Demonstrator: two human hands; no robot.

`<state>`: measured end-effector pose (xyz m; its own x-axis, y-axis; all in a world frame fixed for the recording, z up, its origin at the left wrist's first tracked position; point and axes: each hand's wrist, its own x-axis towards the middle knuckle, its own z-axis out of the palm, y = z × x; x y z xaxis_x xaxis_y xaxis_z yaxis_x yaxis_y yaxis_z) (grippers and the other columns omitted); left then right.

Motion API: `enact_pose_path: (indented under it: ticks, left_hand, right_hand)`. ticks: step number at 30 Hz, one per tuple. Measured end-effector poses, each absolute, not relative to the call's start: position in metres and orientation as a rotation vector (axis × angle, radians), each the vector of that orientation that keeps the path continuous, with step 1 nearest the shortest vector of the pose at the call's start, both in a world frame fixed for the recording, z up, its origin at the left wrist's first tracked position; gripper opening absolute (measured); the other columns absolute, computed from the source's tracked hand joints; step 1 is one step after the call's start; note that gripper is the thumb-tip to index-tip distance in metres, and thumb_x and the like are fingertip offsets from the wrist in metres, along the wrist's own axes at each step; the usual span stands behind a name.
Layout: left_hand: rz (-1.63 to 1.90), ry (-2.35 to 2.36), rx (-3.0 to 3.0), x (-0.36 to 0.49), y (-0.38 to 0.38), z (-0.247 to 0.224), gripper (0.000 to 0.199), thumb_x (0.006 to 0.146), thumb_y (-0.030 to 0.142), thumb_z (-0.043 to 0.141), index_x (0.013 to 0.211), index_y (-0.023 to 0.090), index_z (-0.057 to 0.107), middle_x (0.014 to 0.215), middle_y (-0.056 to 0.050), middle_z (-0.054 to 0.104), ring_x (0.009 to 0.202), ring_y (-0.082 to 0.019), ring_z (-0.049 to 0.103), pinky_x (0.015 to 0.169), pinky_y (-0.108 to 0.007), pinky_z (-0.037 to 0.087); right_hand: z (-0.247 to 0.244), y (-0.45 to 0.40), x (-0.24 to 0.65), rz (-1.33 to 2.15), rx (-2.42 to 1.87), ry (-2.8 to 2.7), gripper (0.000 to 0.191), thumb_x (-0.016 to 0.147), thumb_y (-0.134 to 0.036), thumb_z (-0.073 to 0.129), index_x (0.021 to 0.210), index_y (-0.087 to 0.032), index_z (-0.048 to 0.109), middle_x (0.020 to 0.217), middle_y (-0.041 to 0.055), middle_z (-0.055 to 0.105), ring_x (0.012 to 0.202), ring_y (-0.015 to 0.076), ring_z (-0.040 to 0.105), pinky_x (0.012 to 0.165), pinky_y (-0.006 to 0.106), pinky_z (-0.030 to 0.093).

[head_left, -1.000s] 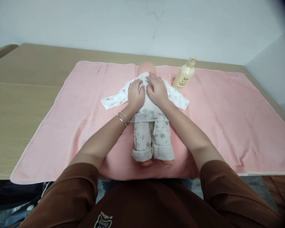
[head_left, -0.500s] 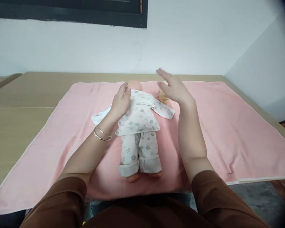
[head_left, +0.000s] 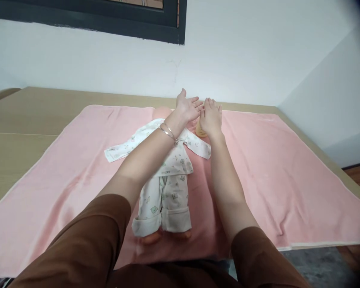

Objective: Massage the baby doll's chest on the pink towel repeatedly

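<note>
A baby doll lies on its back in a white patterned top [head_left: 177, 162] and matching trousers [head_left: 175, 196] with turned-up cuffs. Across its upper body reaches my left hand [head_left: 188, 107], palm turned up and fingers spread, holding nothing I can see. Bangles circle that wrist. A yellowish bottle [head_left: 200, 131] stands beside the doll's shoulder, its upper part hidden. Over the bottle's top lies my right hand [head_left: 212, 117], back upward and fingers stretched out. Its fingertips are close to those of my left hand; whether the two touch I cannot tell.
A pink blanket [head_left: 249, 160] covers much of the wooden table [head_left: 36, 116]. Behind stands a white wall [head_left: 234, 52] with a dark window frame [head_left: 132, 30]. Part of a chair back [head_left: 6, 95] shows at the left.
My left hand has moved right across the doll and turned palm up. My right hand has come left and down over the bottle. The camera view has shifted slightly.
</note>
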<state>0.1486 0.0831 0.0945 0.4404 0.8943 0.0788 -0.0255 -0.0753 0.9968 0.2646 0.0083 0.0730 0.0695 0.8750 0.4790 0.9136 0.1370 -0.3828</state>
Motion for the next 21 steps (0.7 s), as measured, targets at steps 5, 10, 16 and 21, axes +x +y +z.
enact_pose_path:
  ticks: [5,10,16,21]
  left_hand:
    - [1.053,0.970,1.406,0.151,0.086,0.093,0.079,0.103,0.057,0.008,0.119,0.015,0.072,0.128,-0.021,0.072,0.149,-0.032,0.053,0.112,-0.058,0.056]
    - [0.855,0.950,1.343,0.114,0.040,0.096,0.076,0.104,0.045,0.004,0.137,0.015,0.066,0.135,-0.020,0.072,0.138,-0.028,0.065,0.111,-0.050,0.060]
    - [0.936,0.979,1.385,0.045,-0.041,0.106,0.065,0.106,0.028,0.011,0.134,0.016,0.068,0.133,-0.017,0.075,0.133,-0.029,0.070,0.113,-0.054,0.060]
    - [0.948,0.692,0.864,0.010,-0.097,0.139,0.056,0.106,0.022,0.021,0.156,0.015,0.046,0.154,-0.012,0.062,0.145,-0.024,0.059,0.122,-0.046,0.051]
  right_hand:
    - [0.075,0.007,0.255,-0.154,-1.773,-1.717,0.056,0.104,-0.021,0.026,0.151,-0.007,0.051,0.162,0.0180,0.051,0.158,0.0334,0.037,0.132,0.061,0.022]
    - [0.080,0.014,0.248,-0.236,-1.822,-1.657,0.049,0.107,-0.028,0.029,0.137,-0.008,0.062,0.143,0.0216,0.065,0.145,0.0343,0.052,0.129,0.063,0.026]
    - [0.081,0.014,0.243,-0.350,-1.854,-1.586,0.060,0.112,-0.034,0.013,0.126,-0.012,0.067,0.128,0.0207,0.071,0.134,0.0315,0.060,0.128,0.070,0.017]
    - [0.077,0.010,0.238,-0.411,-1.880,-1.540,0.060,0.114,-0.036,0.014,0.126,-0.011,0.067,0.131,0.0179,0.071,0.139,0.0272,0.057,0.131,0.062,0.016]
